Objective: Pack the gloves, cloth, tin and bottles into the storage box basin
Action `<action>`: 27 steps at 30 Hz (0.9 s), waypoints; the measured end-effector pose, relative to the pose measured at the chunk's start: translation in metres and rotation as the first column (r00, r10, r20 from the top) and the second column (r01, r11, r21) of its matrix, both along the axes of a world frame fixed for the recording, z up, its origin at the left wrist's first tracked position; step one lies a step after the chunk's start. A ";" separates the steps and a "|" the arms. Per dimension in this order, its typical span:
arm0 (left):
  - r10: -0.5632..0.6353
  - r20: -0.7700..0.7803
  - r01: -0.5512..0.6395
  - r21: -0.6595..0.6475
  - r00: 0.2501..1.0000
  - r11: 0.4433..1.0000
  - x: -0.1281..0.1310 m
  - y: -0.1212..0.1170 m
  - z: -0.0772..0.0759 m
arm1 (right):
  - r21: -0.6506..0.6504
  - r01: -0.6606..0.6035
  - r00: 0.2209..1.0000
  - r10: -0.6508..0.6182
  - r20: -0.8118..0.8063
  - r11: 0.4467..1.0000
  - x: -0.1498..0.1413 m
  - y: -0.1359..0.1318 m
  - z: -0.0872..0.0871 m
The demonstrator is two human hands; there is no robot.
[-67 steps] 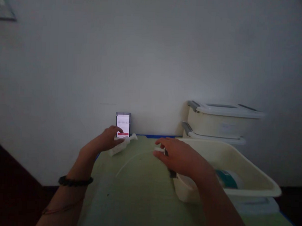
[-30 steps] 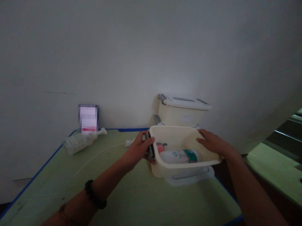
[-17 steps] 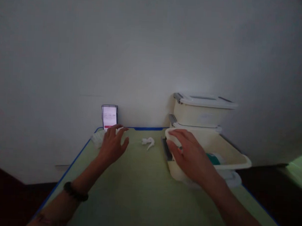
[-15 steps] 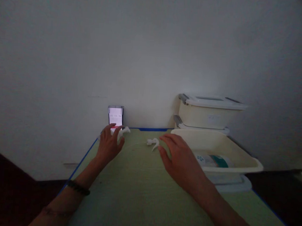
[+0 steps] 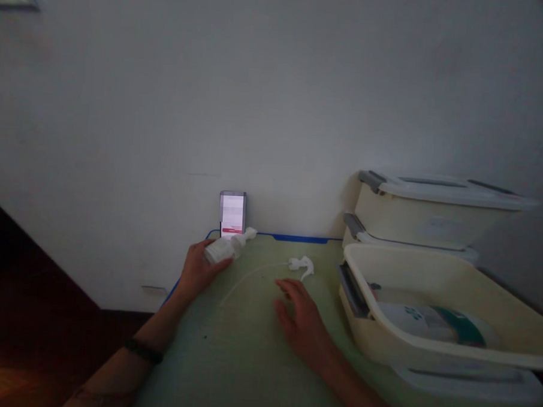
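My left hand (image 5: pixel 201 269) is closed around a small whitish bottle (image 5: pixel 222 249), tilted with its narrow white top pointing up and right. Just below a white pump head (image 5: pixel 301 265), my right hand (image 5: pixel 296 315) hovers over the table with thumb and fingers apart, holding nothing. The pump head lies on the table, and its thin clear dip tube (image 5: pixel 245 280) curves away to the left, between my two hands. Some of the bottle's base is covered by my left fingers.
A phone (image 5: pixel 233 211) with a lit screen leans against the wall behind the bottle. On the right, an open cream bin (image 5: pixel 360 339) contains a large white container with a green band (image 5: pixel 459 326). Lidded boxes (image 5: pixel 415 216) stand stacked behind it. Blue edging (image 5: pixel 299 239) borders the green table.
My left hand has taken hold of the bottle and lifted it into view. My right hand has drawn back, nearer to me, from the pump head. The camera view has shifted left.
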State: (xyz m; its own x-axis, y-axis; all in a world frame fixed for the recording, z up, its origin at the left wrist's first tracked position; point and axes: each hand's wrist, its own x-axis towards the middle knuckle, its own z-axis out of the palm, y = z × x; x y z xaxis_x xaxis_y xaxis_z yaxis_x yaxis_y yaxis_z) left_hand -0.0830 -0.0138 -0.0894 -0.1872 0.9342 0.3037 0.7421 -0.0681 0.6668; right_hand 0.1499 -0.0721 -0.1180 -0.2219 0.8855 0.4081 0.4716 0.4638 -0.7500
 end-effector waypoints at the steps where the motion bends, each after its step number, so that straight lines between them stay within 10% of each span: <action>1: 0.034 0.048 -0.034 0.008 0.998 0.999 0.006 -0.005 0.005 | -0.023 0.001 0.999 -0.003 -0.049 1.000 0.000 0.000 0.002; 4: -0.073 0.407 0.057 0.052 0.910 0.997 0.029 -0.020 0.021 | -0.155 -0.099 0.964 0.056 -0.259 0.983 0.001 -0.003 0.010; 12: -0.441 0.515 0.366 0.246 0.735 0.898 0.068 -0.053 0.019 | -0.188 -0.381 0.694 0.146 -0.705 0.905 0.006 -0.008 0.019; 18: -0.401 0.827 0.204 0.347 0.394 0.916 0.070 -0.051 0.020 | -0.127 -0.448 0.637 0.217 -0.740 0.885 0.005 -0.020 0.027; 27: -0.347 0.871 0.011 0.366 0.347 0.930 0.065 -0.047 0.027 | -0.142 -0.551 0.444 0.145 -0.884 0.822 -0.007 -0.023 0.033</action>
